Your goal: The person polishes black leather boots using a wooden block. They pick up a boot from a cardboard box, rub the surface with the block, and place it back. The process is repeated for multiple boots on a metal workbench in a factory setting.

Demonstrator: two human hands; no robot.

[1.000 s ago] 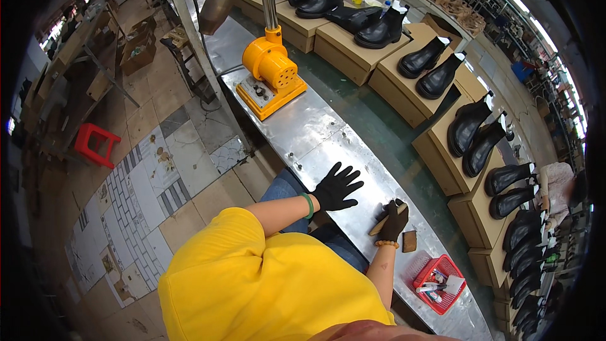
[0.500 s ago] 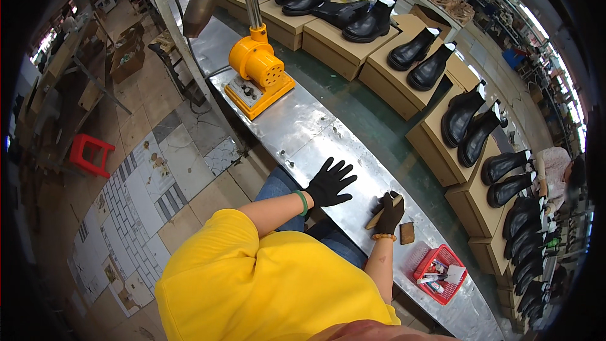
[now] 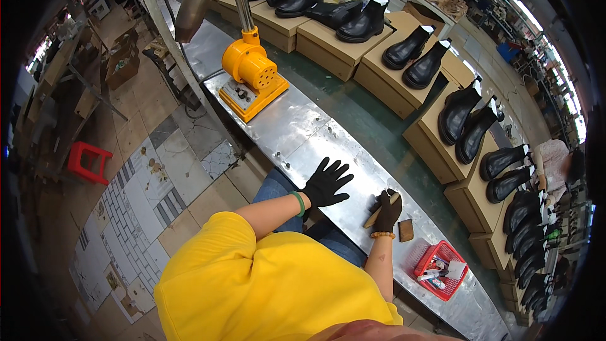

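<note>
Black gloves cover both my hands. My left hand (image 3: 323,184) lies on the shiny metal bench (image 3: 303,145) with its fingers spread, holding nothing. Farther right, my right hand (image 3: 387,212) is wrapped round a flat tan piece (image 3: 372,220) that looks like wood; its lower end sticks out on the left, and the glove hides much of it, so its kind is unclear. Beside that hand a small brown block (image 3: 406,230) rests on the bench. A red plastic basket (image 3: 452,289) with tubes and other small things stands to the right of the block.
A yellow machine (image 3: 252,72) with a metal nozzle stands at the bench's far left. Beyond the bench, pairs of black ankle boots (image 3: 427,66) stand on cardboard boxes (image 3: 385,82). Another person (image 3: 554,161) is at the right. A red stool (image 3: 89,163) sits on the floor at left.
The whole view has shifted slightly, so the machine and boots appear a little farther left and higher. Both hands keep nearly the same pose; the right still grips the tan piece.
</note>
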